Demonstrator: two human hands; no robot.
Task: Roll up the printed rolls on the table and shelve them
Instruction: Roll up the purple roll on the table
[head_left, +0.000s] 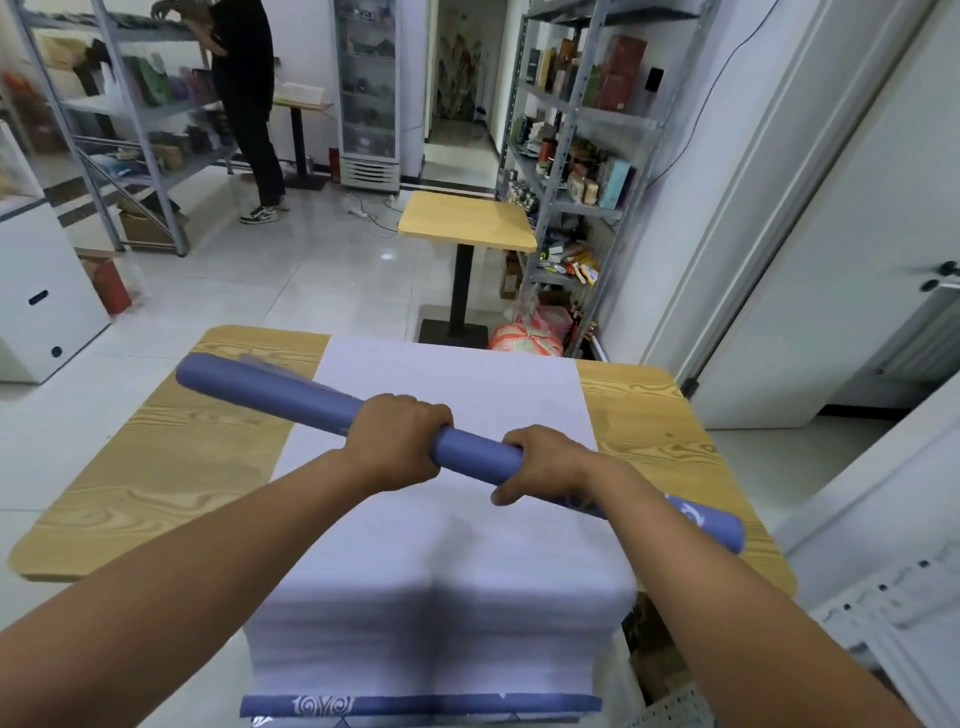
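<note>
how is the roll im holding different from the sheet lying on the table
The roll is a tight tube; the sheet lies flat, draping over the near edge of the table. The roll shows blue all over; the sheet shows a pale face with a blue bottom strip. Left hand and right hand grip the roll; no hand holds the sheet. Both carry white swirls on blue.

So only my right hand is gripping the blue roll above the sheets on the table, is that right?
Not quite: in the head view both the left hand and the right hand grip the blue roll. It is held above the sheets on the table, as you said.
</note>
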